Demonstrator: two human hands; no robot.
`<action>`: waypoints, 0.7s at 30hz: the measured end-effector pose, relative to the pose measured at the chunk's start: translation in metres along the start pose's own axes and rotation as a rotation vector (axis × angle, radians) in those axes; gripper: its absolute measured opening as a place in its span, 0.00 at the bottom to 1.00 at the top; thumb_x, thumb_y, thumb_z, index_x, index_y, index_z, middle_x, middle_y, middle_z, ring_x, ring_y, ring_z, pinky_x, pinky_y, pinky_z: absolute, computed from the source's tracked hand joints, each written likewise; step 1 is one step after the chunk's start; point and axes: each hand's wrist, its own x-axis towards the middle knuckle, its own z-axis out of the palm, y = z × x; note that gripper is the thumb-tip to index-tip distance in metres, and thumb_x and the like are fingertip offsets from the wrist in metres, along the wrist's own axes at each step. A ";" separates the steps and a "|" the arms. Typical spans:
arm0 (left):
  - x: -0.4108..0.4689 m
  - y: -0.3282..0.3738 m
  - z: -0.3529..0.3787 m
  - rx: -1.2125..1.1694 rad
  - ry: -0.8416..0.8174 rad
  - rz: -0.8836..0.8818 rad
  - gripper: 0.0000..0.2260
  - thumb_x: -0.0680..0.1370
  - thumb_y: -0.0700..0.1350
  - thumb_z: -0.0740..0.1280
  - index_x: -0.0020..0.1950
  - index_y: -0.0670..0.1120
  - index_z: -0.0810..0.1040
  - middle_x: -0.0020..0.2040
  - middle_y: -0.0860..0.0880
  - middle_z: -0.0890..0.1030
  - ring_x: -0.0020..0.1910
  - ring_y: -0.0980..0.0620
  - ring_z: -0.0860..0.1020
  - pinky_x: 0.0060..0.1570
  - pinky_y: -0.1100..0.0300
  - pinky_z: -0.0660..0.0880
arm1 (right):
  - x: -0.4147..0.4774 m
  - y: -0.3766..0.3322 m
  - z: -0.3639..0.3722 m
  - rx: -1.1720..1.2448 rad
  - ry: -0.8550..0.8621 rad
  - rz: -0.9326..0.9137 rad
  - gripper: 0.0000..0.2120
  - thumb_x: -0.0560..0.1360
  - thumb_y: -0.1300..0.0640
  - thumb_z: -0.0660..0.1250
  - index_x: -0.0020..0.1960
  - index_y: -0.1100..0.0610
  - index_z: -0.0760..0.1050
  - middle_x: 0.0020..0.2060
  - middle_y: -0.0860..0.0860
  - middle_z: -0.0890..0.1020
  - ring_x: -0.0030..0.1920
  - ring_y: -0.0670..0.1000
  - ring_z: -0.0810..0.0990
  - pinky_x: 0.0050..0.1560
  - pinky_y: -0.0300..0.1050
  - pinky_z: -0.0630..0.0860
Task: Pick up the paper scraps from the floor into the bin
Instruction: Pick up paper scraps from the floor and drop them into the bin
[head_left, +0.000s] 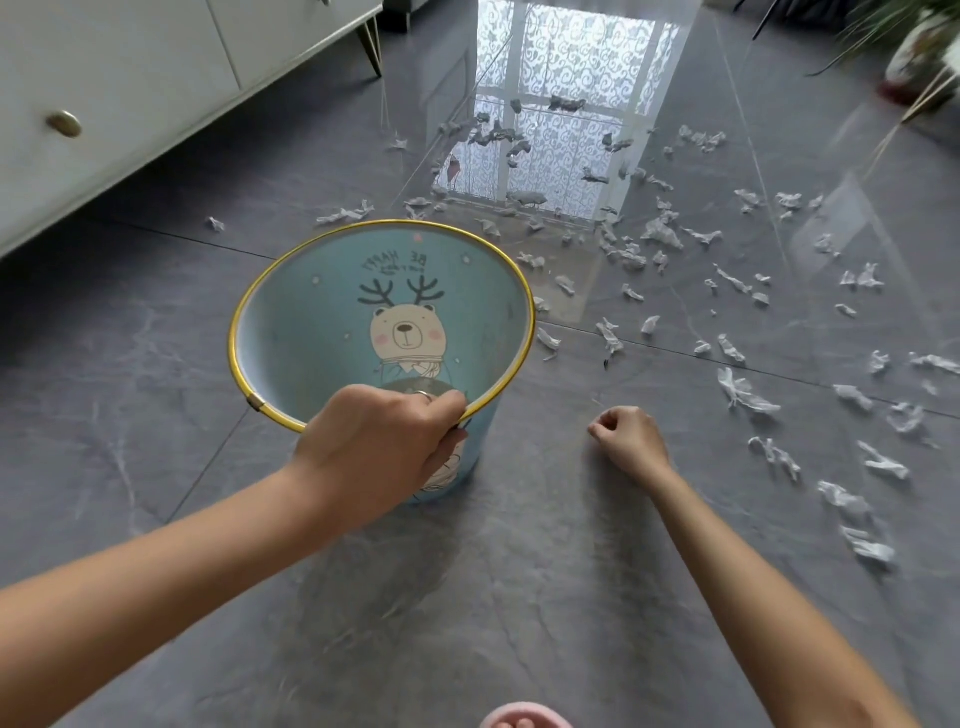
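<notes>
A light blue bin (311, 332) with a gold rim and a bear drawing stands on the grey tiled floor, left of centre. My left hand (379, 441) grips its near rim. The bin's inside looks empty. My right hand (628, 436) hovers over bare floor to the right of the bin, fingers curled shut with nothing visible in them. Several crumpled white paper scraps (743, 392) lie scattered across the floor beyond and to the right of the bin, the nearest a short reach from my right hand.
A white cabinet (104, 104) with a brass knob runs along the left. A potted plant (919, 57) stands at the far right. A bright window reflection shines on the glossy floor (519, 597) behind the bin. A pink slipper (524, 717) shows at the bottom edge.
</notes>
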 end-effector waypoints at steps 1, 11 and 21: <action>0.000 0.000 0.000 0.000 0.001 0.002 0.09 0.73 0.48 0.63 0.34 0.46 0.71 0.24 0.51 0.73 0.18 0.47 0.71 0.22 0.66 0.56 | -0.001 -0.011 -0.005 0.136 0.016 -0.014 0.06 0.72 0.58 0.69 0.37 0.56 0.80 0.33 0.53 0.81 0.37 0.52 0.79 0.42 0.43 0.69; 0.000 -0.001 0.001 -0.014 -0.008 -0.003 0.09 0.72 0.48 0.63 0.35 0.46 0.71 0.25 0.50 0.74 0.19 0.48 0.71 0.21 0.65 0.57 | -0.056 -0.177 -0.058 0.543 0.225 -0.641 0.06 0.73 0.59 0.67 0.40 0.50 0.73 0.38 0.45 0.77 0.44 0.48 0.75 0.48 0.43 0.71; 0.000 -0.003 0.001 -0.028 0.007 -0.010 0.11 0.74 0.50 0.58 0.36 0.46 0.73 0.26 0.51 0.76 0.19 0.49 0.72 0.19 0.64 0.60 | -0.039 -0.191 -0.074 0.151 0.055 -0.641 0.05 0.65 0.51 0.76 0.36 0.48 0.79 0.48 0.45 0.78 0.56 0.51 0.74 0.62 0.57 0.66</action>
